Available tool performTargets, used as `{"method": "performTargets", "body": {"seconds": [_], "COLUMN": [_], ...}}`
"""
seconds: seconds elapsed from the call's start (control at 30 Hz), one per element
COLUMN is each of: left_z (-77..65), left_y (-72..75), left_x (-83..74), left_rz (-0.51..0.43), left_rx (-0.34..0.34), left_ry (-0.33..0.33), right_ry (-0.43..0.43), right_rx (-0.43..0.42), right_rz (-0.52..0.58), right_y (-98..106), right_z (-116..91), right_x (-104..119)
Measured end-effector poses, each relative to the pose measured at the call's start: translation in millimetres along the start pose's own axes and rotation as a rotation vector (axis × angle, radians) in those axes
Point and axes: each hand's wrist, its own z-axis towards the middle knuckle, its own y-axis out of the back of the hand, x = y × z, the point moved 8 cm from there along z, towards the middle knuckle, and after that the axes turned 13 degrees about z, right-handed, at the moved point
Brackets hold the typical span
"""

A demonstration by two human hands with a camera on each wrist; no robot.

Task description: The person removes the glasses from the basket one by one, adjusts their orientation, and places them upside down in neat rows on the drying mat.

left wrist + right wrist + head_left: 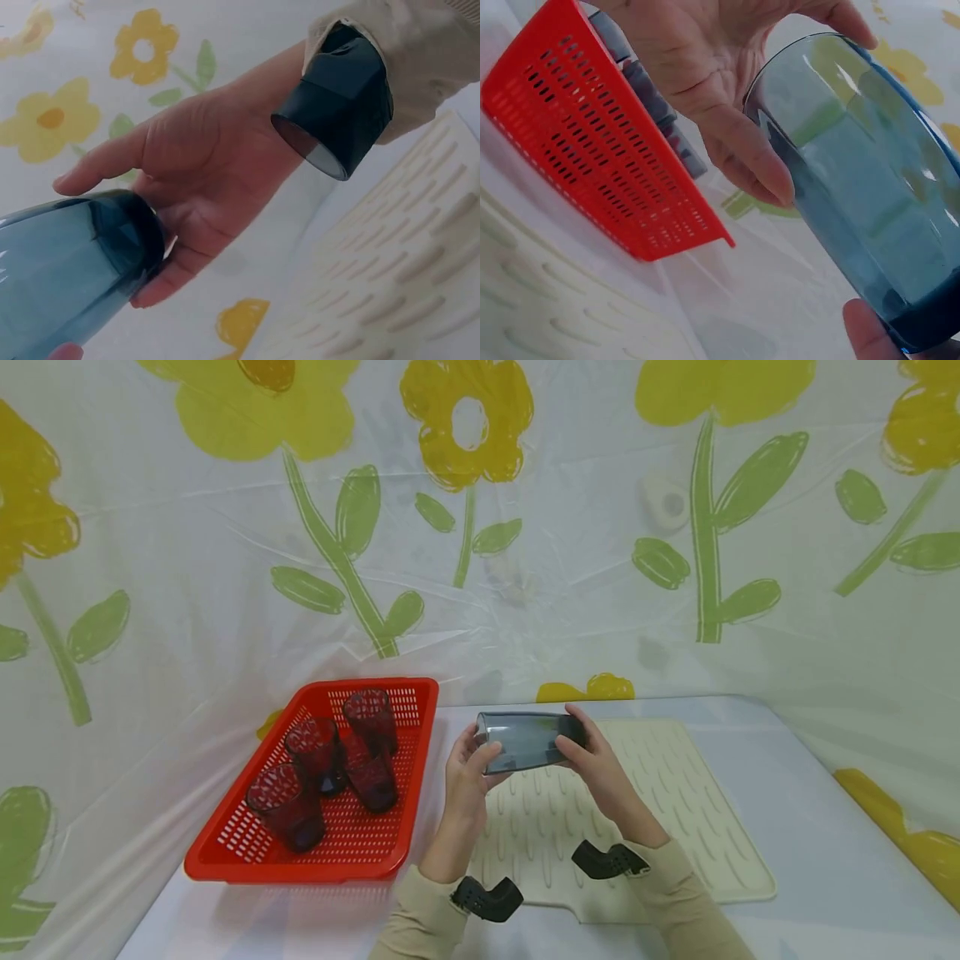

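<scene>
A blue-tinted drinking glass (528, 742) lies on its side in the air above a cream ribbed mat (675, 810), its rim to the left and darker base to the right. My left hand (467, 781) holds the rim end, thumb on the near side. The base end is gripped by my right hand (603, 770). In the left wrist view, the right hand (202, 165) has its fingers around the base of the glass (52, 277). In the right wrist view, the left hand (712, 82) holds the rim of the glass (877, 187).
A red perforated basket (408, 827) stands on the white table (750, 752) to the left, with several dark-looking glasses (285, 806) inside, some leaning. Behind the table hangs a white sheet printed with yellow flowers (577, 635).
</scene>
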Motion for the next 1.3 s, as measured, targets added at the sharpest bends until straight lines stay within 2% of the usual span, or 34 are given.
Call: {"method": "performTargets", "body": {"seconds": [0.2, 0.37, 0.5, 0.7, 0.87, 1.07, 1.3], "left_z": [2.9, 2.6, 2.0, 2.7, 3.8, 4.3, 4.0], "left_y": [-0.6, -1.8, -5.6, -11.8, -15.8, -23.5, -22.8], "left_x": [4.1, 7.1, 6.0, 6.1, 9.0, 11.8, 17.8], "left_rz": [-0.036, -0.110, -0.175, -0.237, -0.253, -0.260, -0.214], "left_rx": [0.008, -0.018, -0.033, -0.073, -0.099, -0.056, 0.007], "left_ry": [0.017, 0.012, -0.028, -0.079, -0.084, -0.095, -0.072], "right_ry": [0.034, 0.054, 0.114, 0.239, 0.264, 0.253, 0.227], "right_rx": [-0.050, -0.088, -0.097, -0.090, -0.103, -0.237, -0.290], "right_rz": [0.010, 0.085, 0.228, 0.525, 0.671, 0.710, 0.676], "right_y": [0.0, 2.3, 2.1, -5.1, -10.1, -2.5, 3.2], "right_z": [2.1, 4.0, 5.8, 8.3, 9.5, 8.7, 6.9], "right_x": [3.5, 2.6, 3.5, 7.4, 8.6, 3.5, 0.6]}}
